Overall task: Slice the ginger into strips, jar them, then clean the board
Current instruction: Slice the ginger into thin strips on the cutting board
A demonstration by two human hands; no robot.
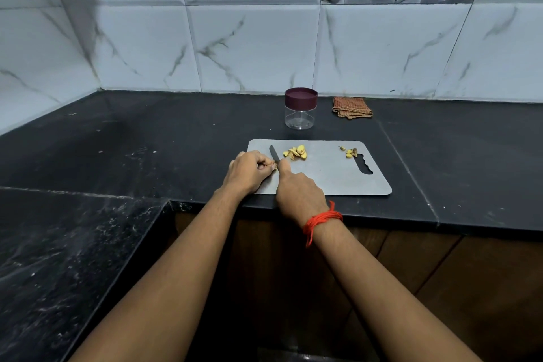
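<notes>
Here's the wide black stone countertop (147,132), and close to its front lip lies the grey rectangular cutting board with a wavy handle slot (338,176). All the action sits at the board's nine o'clock end. The right hand (299,194), red thread at the wrist, is clenched round the handle of the small dark-bladed knife (274,153), blade pointing to twelve. The left hand (248,170) is curled and pinches a small pale stub of ginger (274,166) right against the blade.

At twelve o'clock beyond the board stands the clear plastic jar with a maroon screw lid (300,114), lid on and nothing inside that I can make out. At one o'clock lies the folded brown checked cloth (351,108). The heap of yellow cut ginger (296,153) lies just past the blade at one o'clock, and a smaller scatter of ginger scraps (349,152) sits by the slot.

To my eye we're mid-slicing, and that stub is tiny. Fingertips want tucking back, with the blade coming straight down in short strokes.

Mind the edges. The cut is happening hard by the board's nine o'clock rim, so strips could skip onto the stone. There's bare board towards three, and open counter at nine and three for elbows
</notes>
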